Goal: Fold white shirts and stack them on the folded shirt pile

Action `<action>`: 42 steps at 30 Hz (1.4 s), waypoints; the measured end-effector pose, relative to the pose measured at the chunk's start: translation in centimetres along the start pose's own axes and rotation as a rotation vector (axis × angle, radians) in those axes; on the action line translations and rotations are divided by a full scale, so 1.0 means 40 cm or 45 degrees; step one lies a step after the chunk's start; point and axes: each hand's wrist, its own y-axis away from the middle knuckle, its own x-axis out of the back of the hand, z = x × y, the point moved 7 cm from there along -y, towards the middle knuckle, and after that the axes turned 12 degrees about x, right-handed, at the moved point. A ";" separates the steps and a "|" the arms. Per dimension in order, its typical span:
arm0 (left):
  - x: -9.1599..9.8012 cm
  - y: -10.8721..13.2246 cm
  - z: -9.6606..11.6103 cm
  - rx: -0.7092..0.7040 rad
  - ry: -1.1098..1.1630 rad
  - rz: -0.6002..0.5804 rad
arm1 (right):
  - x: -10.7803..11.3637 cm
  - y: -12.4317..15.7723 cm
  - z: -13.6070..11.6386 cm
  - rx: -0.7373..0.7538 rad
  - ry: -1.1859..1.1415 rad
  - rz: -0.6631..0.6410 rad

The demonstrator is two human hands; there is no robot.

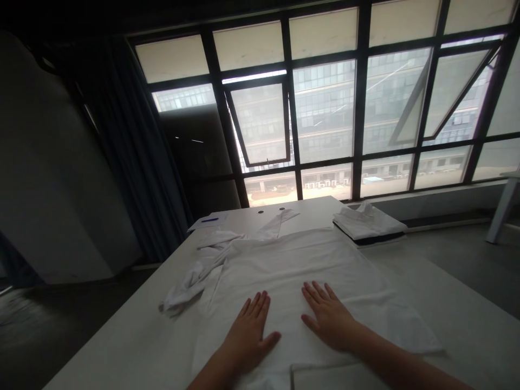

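A white shirt (292,265) lies spread flat on a white table (134,341). My left hand (248,330) rests palm down on the near part of the shirt, fingers stretched out and together. My right hand (329,317) lies flat on the cloth beside it, fingers extended and pointing away from me. Neither hand holds anything. One sleeve (195,279) is bunched up at the left of the shirt, and a narrow strip of the cloth (278,222) reaches toward the far edge.
A stack of folded white clothes (365,222) on a dark board sits at the table's far right. A sheet of paper with a blue pen (209,220) lies at the far left corner. Large windows (325,114) and a dark curtain (134,151) stand beyond.
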 end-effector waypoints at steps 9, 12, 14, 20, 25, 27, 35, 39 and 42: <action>-0.005 0.127 -0.258 0.191 -0.120 0.138 | 0.062 0.259 0.267 -0.279 0.244 0.081; -0.001 0.132 -0.275 0.185 -0.135 0.151 | 0.073 0.304 0.318 -0.313 0.266 0.076; 0.004 0.115 -0.277 0.188 -0.137 0.162 | 0.077 0.302 0.334 -0.302 0.265 0.068; 0.008 0.027 -0.317 0.205 -0.103 0.160 | 0.079 0.214 0.368 -0.337 0.241 0.013; 0.026 -0.047 -0.355 0.202 -0.072 0.202 | 0.087 0.136 0.401 -0.375 0.237 -0.054; 0.039 -0.068 -0.357 0.230 -0.048 0.207 | 0.088 0.117 0.413 -0.392 0.238 -0.071; 0.136 -0.033 -0.281 0.198 0.122 0.333 | 0.086 0.120 0.417 -0.398 0.315 0.018; 0.206 0.018 -0.149 0.062 0.286 0.260 | 0.133 0.125 0.360 -0.294 0.429 0.183; 0.209 0.042 -0.004 -0.081 0.469 0.019 | 0.177 0.118 0.293 -0.117 0.456 0.329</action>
